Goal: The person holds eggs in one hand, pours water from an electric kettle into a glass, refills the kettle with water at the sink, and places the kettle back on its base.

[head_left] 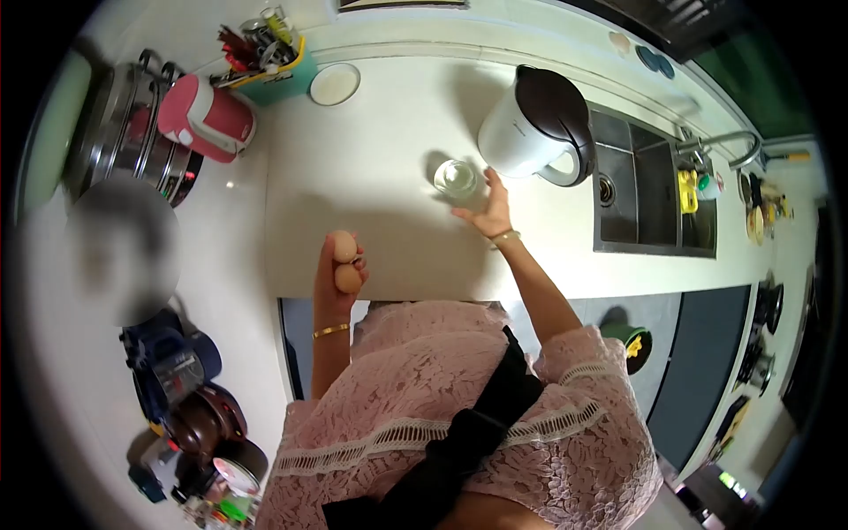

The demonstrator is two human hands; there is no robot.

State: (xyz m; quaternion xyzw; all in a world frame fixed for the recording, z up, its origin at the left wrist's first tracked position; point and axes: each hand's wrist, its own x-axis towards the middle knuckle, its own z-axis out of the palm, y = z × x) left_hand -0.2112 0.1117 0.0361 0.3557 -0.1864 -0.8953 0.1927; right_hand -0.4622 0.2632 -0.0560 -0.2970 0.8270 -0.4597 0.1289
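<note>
Two brown eggs, one [344, 246] above the other [348, 279] in the picture, lie in my left hand [330, 287], whose fingers wrap round them. My right hand [491, 208] is held out over the counter with thumb and fingers spread, and nothing is in it. Just beyond those fingers stands a clear glass [456, 179] on the white counter [389, 159]. Whether the fingertips touch the glass, I cannot tell. A white kettle with a dark lid [530, 124] stands behind and to the right of the glass.
Right of the kettle is a steel sink [616, 168] with a faucet [720, 141]. At the back left are a round white lid [335, 84], a teal utensil holder [278, 79] and a pink appliance [208, 117]. Pots and appliances line the left side.
</note>
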